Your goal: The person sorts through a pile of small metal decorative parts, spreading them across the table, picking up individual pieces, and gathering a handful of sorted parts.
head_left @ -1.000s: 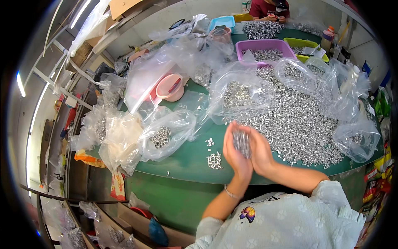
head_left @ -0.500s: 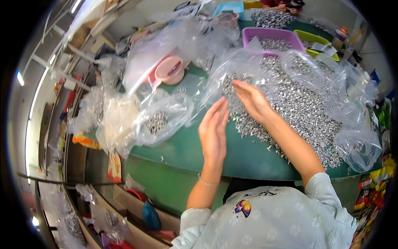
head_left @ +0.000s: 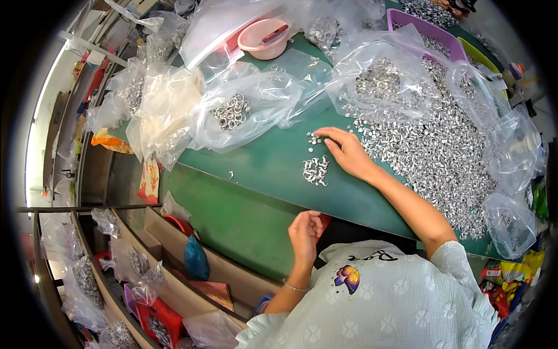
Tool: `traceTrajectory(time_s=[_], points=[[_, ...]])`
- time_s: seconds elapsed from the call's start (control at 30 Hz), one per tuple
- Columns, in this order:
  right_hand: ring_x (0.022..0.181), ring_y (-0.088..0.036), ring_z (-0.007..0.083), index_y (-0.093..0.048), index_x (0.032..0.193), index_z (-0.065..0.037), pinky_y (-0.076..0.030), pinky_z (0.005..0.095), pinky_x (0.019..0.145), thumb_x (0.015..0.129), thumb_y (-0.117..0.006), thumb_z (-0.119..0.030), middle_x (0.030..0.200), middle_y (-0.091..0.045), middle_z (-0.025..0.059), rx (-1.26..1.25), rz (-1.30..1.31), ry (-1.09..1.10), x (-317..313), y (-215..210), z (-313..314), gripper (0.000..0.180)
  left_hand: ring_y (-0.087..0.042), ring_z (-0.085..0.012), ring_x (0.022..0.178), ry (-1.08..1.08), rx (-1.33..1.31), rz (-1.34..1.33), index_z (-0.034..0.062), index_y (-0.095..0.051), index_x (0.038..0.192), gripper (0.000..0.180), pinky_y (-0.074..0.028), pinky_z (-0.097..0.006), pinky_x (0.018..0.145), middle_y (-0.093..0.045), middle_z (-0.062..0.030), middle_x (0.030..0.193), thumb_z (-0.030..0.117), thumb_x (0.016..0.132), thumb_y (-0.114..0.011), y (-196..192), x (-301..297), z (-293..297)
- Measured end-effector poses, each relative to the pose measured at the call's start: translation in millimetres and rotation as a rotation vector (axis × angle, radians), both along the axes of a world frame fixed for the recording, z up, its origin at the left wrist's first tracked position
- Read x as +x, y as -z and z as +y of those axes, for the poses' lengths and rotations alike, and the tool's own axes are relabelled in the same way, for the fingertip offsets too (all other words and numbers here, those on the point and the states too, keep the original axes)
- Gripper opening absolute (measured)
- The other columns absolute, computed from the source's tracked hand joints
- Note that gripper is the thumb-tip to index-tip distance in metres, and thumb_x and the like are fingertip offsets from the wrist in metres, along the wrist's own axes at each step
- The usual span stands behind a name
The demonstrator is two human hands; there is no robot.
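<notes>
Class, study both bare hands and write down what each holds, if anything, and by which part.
The right hand is at small, rounded, silvery pieces; whether it grips any cannot be told. The left hand is curled, with nothing visible in it.

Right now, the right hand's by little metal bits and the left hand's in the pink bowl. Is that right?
No, the left hand isn't in the pink bowl: the head view shows it near the edge of the green table. The right hand is by the little metal bits.

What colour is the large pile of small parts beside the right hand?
The pile is shiny silver-grey, showing best in the head view.
</notes>
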State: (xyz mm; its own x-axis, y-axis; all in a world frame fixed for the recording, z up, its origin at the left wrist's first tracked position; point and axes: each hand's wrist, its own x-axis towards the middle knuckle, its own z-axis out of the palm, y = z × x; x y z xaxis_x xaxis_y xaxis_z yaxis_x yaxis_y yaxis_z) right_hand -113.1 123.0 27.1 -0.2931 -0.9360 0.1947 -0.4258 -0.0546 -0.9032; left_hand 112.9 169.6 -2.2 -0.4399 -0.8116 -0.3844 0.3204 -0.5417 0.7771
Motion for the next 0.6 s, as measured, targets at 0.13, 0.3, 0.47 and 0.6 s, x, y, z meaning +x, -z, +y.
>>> traceTrajectory(time_s=[0.13, 0.3, 0.47, 0.6], points=[[0.114, -0.056, 0.0327, -0.060, 0.115, 0.001, -0.043, 0.0384, 0.098, 0.092, -0.050, -0.006, 0.117, -0.062, 0.0163, -0.020, 0.058, -0.182, 15.6, 17.9, 15.5, 0.026, -0.046, -0.0119, 0.057, -0.161, -0.217, -0.147, -0.0030, -0.059, 0.091, 0.029, -0.037, -0.024, 0.052, -0.053, -0.0063, 0.068, 0.021, 0.099, -0.045, 7.7, -3.6, 0.6], [0.122, -0.050, 0.0320, -0.058, 0.121, 0.000, -0.040, 0.0398, 0.103, 0.094, -0.047, -0.008, 0.125, -0.058, 0.0141, 0.008, 0.080, -0.252, 18.6, 23.0, 24.4, 0.030, -0.032, -0.0116, 0.052, -0.245, 0.357, 0.111, 0.0063, -0.049, 0.075, 0.029, -0.027, -0.025, 0.048, -0.037, -0.0009, 0.060, 0.025, 0.097, -0.044, 20.5, -9.0, -10.2], [0.129, -0.043, 0.0311, -0.055, 0.125, -0.002, -0.035, 0.0416, 0.107, 0.092, -0.052, -0.010, 0.132, -0.053, 0.0136, -0.006, 0.218, -0.368, 26.6, 18.1, 15.9, 0.033, -0.045, -0.0157, 0.054, 0.216, 0.701, 0.244, 0.0037, -0.054, 0.078, 0.039, -0.037, -0.026, 0.047, -0.049, -0.0058, 0.061, 0.034, 0.096, -0.037, 67.2, 7.6, -21.0], [0.133, -0.038, 0.0296, -0.052, 0.128, -0.003, -0.031, 0.0430, 0.111, 0.092, -0.055, -0.015, 0.136, -0.049, 0.0133, 0.015, 0.393, -0.462, 28.9, 24.1, 21.6, 0.038, -0.067, -0.0302, 0.086, 0.578, 0.644, 0.288, -0.0079, -0.059, 0.103, 0.065, -0.056, -0.036, 0.071, -0.067, -0.0233, 0.090, 0.050, 0.097, -0.030, 81.5, 6.9, -38.7]])
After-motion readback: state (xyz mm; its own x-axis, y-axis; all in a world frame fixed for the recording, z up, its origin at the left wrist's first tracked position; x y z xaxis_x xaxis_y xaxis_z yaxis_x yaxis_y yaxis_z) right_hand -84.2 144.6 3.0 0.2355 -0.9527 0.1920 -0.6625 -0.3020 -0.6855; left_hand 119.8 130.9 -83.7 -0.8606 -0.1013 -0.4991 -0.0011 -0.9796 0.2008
